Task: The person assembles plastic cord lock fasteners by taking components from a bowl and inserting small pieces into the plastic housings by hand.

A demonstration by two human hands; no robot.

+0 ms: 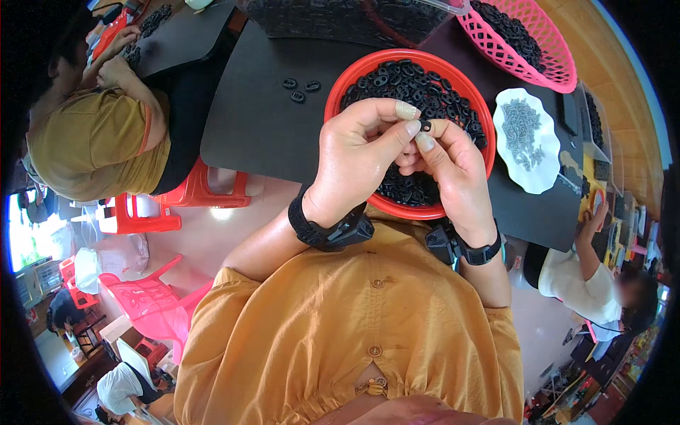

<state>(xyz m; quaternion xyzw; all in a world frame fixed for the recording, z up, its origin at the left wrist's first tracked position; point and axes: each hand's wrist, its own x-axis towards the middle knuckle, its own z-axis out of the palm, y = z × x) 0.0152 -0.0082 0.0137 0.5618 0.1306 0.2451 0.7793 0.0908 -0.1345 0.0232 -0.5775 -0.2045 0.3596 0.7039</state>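
Over a red round basin full of small black oval plastic pieces, my two hands meet. Between their fingertips sits one small black piece, mostly covered by the fingers. My left hand pinches it with thumb and index finger. My right hand closes on it from the other side, its thumb and index finger at the piece. Whether anything else is tucked in the curled fingers is hidden. Several like black pieces lie loose on the dark table, left of the basin.
Right of the basin, a white scalloped dish holds small clear-grey parts. Behind it stands a pink woven basket of black pieces. A clear bin is at the back. A co-worker sits left, another person right.
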